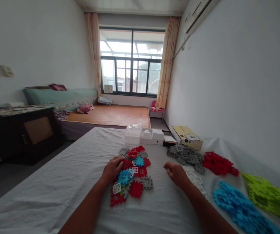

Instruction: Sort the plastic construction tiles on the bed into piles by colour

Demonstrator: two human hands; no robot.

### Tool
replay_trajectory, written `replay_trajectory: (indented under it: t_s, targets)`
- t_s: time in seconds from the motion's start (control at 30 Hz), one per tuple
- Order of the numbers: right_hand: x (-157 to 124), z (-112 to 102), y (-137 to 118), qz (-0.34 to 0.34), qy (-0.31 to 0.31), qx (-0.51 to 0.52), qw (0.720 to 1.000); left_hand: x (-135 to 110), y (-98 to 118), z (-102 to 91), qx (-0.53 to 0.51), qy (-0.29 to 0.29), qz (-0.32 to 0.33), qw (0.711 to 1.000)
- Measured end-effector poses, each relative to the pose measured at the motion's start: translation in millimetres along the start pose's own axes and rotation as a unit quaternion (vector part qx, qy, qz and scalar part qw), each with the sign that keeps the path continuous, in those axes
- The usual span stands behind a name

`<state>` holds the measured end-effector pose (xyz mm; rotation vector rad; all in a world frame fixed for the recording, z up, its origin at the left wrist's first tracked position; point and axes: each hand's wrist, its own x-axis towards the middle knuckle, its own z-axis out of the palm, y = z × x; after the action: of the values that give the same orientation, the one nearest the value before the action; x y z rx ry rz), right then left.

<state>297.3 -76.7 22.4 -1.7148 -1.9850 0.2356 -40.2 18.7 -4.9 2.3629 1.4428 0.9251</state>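
Note:
A heap of mixed interlocking plastic tiles, among them red tiles [136,189], blue tiles [124,176], grey tiles [147,183] and small white window frames [116,188], lies on the pale cloth. My left hand [111,169] rests at the heap's left side, its fingers loosely apart and touching the red tiles there. Over the cloth right of the heap, my right hand [175,174] has its fingers curled in; whatever they may hold is hidden. Just beyond its wrist lies a row of white pieces [194,178]. A grey tile pile [186,156] sits behind that hand.
To the right lie piles of red tiles [219,163], blue tiles [242,206] and lime-green tiles [266,193]. Along the table's far edge stand a clear plastic box [133,134], white boxes [157,136], a black tray [169,139] and a yellow cartoon box [187,136].

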Motion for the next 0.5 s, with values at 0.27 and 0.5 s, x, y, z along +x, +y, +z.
replay_trajectory:
  t_s: [0.27,0.5]
  targets:
    - [-1,-5,-3,-0.016,0.09,-0.061,0.994,0,0,1.3,-0.007,0.007,-0.002,1.0]
    - [-13,18,-55,-0.188,-0.117,0.053,0.974,-1,1,0.6,0.007,0.006,0.006,1.0]
